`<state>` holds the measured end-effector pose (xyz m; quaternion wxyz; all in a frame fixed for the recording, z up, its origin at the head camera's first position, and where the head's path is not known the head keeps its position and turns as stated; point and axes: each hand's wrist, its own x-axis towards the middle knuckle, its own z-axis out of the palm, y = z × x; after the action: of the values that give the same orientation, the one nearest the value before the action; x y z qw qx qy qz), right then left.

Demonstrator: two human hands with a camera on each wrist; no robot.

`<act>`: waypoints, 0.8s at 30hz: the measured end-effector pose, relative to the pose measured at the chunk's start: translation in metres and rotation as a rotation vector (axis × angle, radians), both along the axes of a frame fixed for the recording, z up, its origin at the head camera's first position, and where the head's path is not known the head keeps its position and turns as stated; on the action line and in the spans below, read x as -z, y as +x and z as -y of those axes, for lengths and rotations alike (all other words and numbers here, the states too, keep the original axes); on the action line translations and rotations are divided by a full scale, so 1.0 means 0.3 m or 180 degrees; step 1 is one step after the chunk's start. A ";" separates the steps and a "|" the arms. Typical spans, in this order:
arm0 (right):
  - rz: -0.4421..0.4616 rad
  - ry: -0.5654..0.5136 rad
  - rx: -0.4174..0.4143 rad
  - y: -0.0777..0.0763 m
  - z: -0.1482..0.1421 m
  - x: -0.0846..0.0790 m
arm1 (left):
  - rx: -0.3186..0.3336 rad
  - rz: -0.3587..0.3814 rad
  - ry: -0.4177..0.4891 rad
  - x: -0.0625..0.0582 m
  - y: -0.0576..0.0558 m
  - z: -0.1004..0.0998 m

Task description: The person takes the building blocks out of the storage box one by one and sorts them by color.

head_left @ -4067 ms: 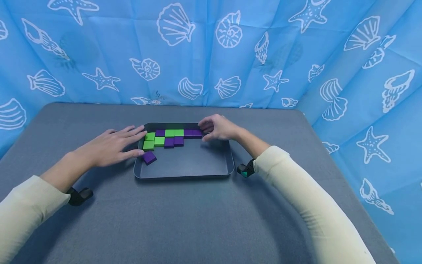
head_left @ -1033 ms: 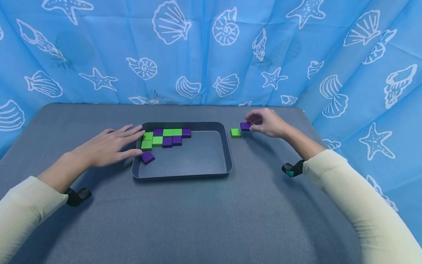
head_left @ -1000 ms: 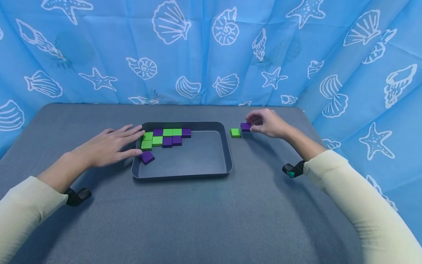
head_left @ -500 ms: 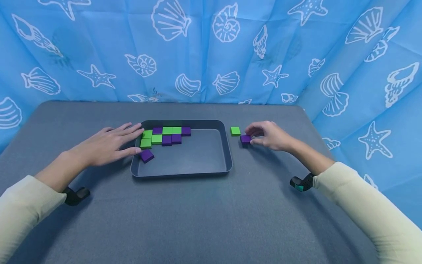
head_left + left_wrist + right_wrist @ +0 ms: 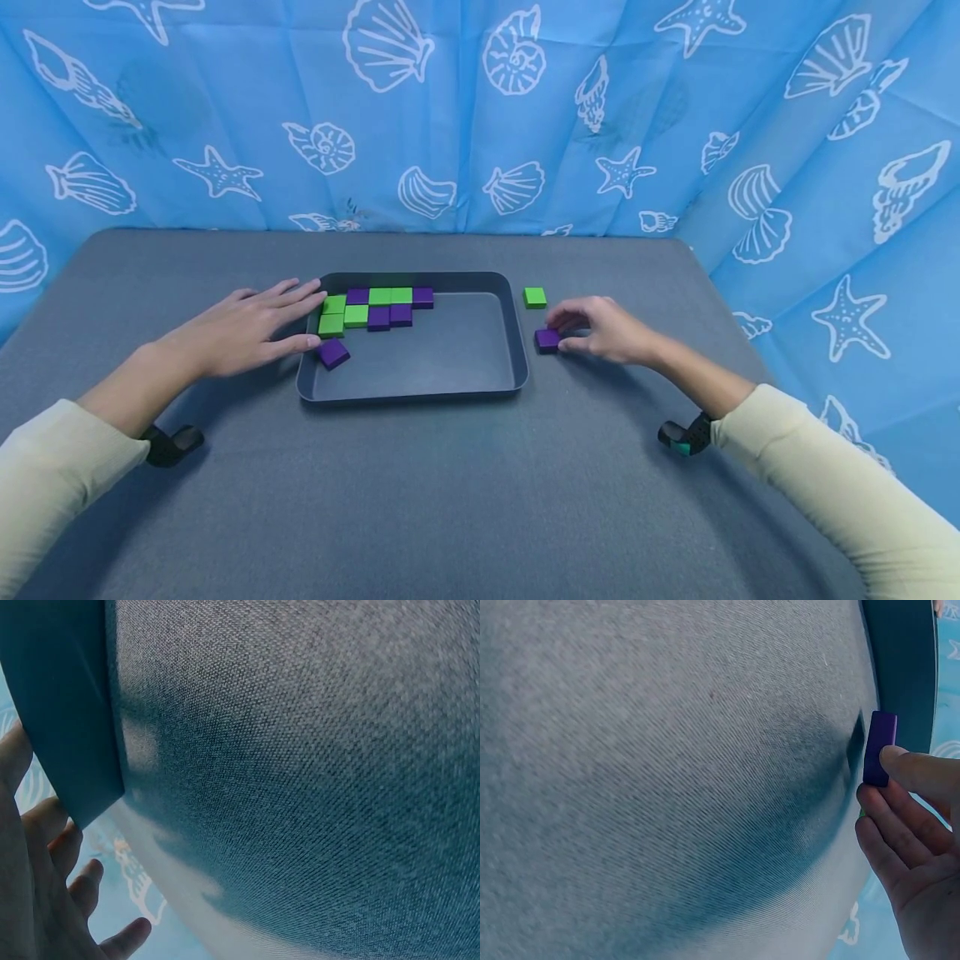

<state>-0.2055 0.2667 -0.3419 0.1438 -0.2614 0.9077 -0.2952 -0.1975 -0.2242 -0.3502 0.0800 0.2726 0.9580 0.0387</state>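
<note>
My right hand (image 5: 603, 330) pinches a purple square tile (image 5: 547, 341) between thumb and fingertips, just right of the dark grey tray (image 5: 427, 398). In the right wrist view the tile (image 5: 880, 748) appears edge-on, with its shadow on the cloth beside it. My left hand (image 5: 240, 335) lies with fingers straight at the tray's left rim, its fingertips at the wall. Inside the tray, green tiles (image 5: 331, 326) and purple tiles (image 5: 401, 316) sit in two rows at the back left. One purple tile (image 5: 333, 354) lies askew in front of them, near my left thumb.
A lone green tile (image 5: 535, 297) lies on the table beyond the tray's right side. Grey cloth (image 5: 420, 500) covers the table. A blue curtain (image 5: 465, 125) with white shell prints hangs behind it and along the right.
My right hand has left the tray's back row, which shows one purple tile fewer. Moving right, then toward me past the green tile, it carries a purple tile. My left hand stays put.
</note>
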 end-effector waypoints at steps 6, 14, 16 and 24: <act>0.0041 0.0047 0.0044 0.008 0.011 0.016 | 0.0012 0.0000 -0.0004 0.002 -0.003 0.005; 0.0055 0.0105 0.0036 0.006 0.013 0.018 | 0.0002 -0.0004 -0.0006 0.005 -0.004 0.005; 0.0087 0.0108 -0.0009 0.001 0.012 0.014 | 0.0005 -0.0009 -0.0001 0.005 -0.003 0.004; 0.0074 0.0041 -0.0033 -0.056 0.042 -0.057 | 0.0017 -0.0024 -0.0009 0.006 -0.004 0.006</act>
<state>-0.2223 0.2541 -0.3248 0.1576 -0.2618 0.9064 -0.2916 -0.1987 -0.2259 -0.3519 0.0769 0.2752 0.9576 0.0361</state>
